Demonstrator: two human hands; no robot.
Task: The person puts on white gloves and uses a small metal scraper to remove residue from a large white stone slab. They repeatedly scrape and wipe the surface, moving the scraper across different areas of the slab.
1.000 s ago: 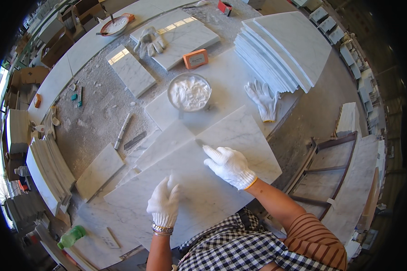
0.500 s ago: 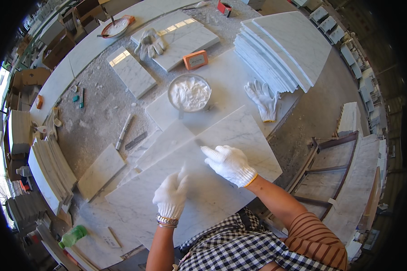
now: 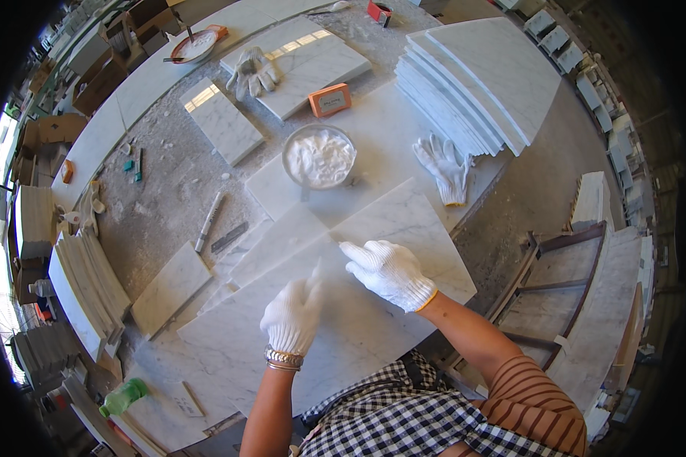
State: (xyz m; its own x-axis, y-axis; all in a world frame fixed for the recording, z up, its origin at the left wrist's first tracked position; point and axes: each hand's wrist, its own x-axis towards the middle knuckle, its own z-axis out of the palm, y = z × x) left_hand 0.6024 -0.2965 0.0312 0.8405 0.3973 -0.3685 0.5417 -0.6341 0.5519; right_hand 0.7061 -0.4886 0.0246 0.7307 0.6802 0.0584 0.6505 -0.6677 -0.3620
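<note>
Both my hands wear white knitted gloves and are over a pale grey-veined marble slab [image 3: 415,225] in front of me. My right hand [image 3: 389,276] is closed, thumb and fingers pinched together at the slab's upper part; a small dark edge shows at their tips, too indistinct to name. To its lower left, my left hand [image 3: 291,311] is near the slab's middle, its fingertips smeared by motion, so what they hold, if anything, cannot be made out. Beyond the slab stands a bowl of white paste [image 3: 320,158]. A thinner pale piece [image 3: 278,240] lies along the slab's far edge.
Stacked marble slabs [image 3: 495,76] stand at the far right beside a white glove [image 3: 443,169]. An orange box [image 3: 329,100] is behind the bowl. A marker pen [image 3: 209,222] and flat metal strip [image 3: 229,238] lie left. More slabs [image 3: 80,289] and a green bottle [image 3: 123,397] are at the left edge.
My left hand has shifted slightly up and to the right over the slab. My right hand has barely moved, staying pinched at the same spot.
</note>
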